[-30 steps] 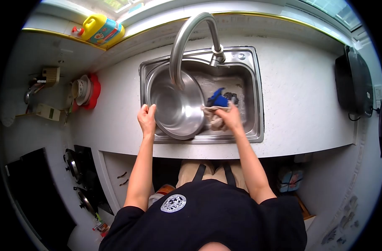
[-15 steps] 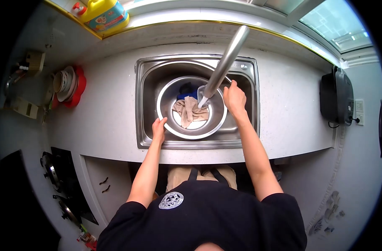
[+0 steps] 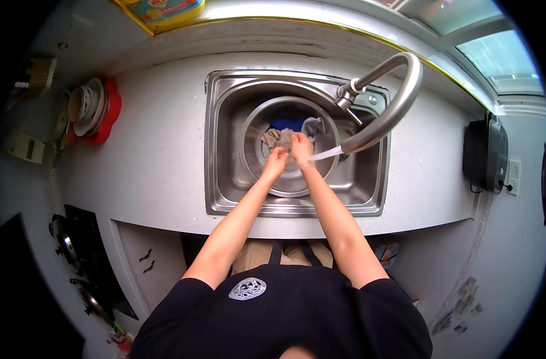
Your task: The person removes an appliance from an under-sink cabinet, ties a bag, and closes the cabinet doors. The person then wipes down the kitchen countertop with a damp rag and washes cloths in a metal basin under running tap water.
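Note:
A round metal basin (image 3: pixel 242 149) stands inside the stainless sink (image 3: pixel 211 179). In it lie a beige cloth (image 3: pixel 273 137), a blue cloth (image 3: pixel 288 124) and a grey piece of fabric (image 3: pixel 312 126). My left hand (image 3: pixel 276 160) is closed on the near edge of the beige cloth. Right beside it, my right hand (image 3: pixel 301 147) grips the same cloth, its fingers bent over the fabric. Water runs from the curved faucet (image 3: pixel 398 110) and hits near my right wrist.
Left on the counter (image 3: pixel 159 137) are stacked bowls (image 3: pixel 84 103) and a red tray (image 3: pixel 110 113). A black appliance (image 3: pixel 482 152) stands at the right. On the ledge is a yellow bottle (image 3: pixel 171 11); pot lids (image 3: pixel 66 242) lie lower left.
Both hands have left the basin's rim and moved inward to the beige cloth. The faucet spout has swung to the right, its stream now slanting left. The view has shifted slightly.

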Motion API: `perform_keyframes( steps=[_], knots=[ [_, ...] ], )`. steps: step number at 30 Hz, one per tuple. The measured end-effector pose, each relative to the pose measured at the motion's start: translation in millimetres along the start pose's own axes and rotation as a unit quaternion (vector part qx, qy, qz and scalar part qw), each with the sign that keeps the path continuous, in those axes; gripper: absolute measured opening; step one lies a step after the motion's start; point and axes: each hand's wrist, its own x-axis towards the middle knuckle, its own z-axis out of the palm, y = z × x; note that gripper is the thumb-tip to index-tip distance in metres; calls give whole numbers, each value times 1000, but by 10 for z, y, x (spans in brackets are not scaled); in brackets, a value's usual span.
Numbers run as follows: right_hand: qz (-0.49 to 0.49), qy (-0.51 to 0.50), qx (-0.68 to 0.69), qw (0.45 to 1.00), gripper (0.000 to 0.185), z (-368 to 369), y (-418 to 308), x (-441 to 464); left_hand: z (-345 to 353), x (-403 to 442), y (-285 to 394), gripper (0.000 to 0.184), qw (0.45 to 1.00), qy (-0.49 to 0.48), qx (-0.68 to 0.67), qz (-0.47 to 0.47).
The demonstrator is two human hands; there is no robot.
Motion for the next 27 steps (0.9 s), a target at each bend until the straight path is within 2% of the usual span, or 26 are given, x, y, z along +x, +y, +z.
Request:
perform_keyframes(
  steps=[3, 4, 7, 8, 11, 12, 14, 16, 17, 19, 20, 21, 23, 24, 26, 27],
  knots=[
    [-183, -5, -103, 978, 30, 28, 124, 44, 144, 62, 179, 35, 979, -62, -142, -133],
    [-218, 6, -154, 964, 35, 69, 137, 78, 135, 145, 28, 41, 977, -70, -139, -142],
    [-315, 33, -299, 900, 57, 258, 186, 139, -31, 52, -11, 51, 938, -1, -234, -255],
    [-314, 49, -337, 886, 63, 307, 195, 136, -121, 57, -162, 63, 918, -35, -304, -250],
    [-116, -53, -263, 956, 44, 482, 277, -7, -277, 37, -274, 74, 858, -32, -420, -294],
    [-112, -63, -183, 975, 31, 451, 331, -145, -295, 45, -258, 87, 849, -34, -422, -316],
    [-104, -55, -78, 990, 25, 385, 349, -482, -413, 21, -152, 82, 841, -61, -422, -334],
    [-83, -61, -76, 992, 30, 176, 95, -815, -444, 8, -45, 81, 827, -69, -432, -353],
    [-97, -43, -69, 992, 29, 56, -71, -963, -439, -7, -35, 70, 809, -125, -469, -330],
    [-117, -56, -46, 991, 30, -146, -351, -1177, -276, -28, 19, 53, 842, -82, -454, -278],
    [-170, -38, -62, 983, 27, -148, -400, -1247, -272, -19, 41, 48, 830, -105, -460, -297],
    [-179, -38, -63, 981, 27, -186, -438, -1296, -270, -33, 48, 43, 816, -127, -466, -318],
    [-201, -37, -64, 977, 27, -262, -530, -1328, -243, -30, 34, 36, 831, -153, -446, -295],
    [-222, -4, -46, 974, 30, -261, -572, -1348, -187, -38, 24, 33, 858, -156, -419, -253],
    [-196, 27, -46, 979, 30, -265, -551, -1336, -90, -91, 121, 28, 783, -223, -498, -298],
    [-183, 43, -46, 981, 30, -269, -539, -1312, -10, -177, 151, 27, 770, -198, -535, -285]
  ],
)
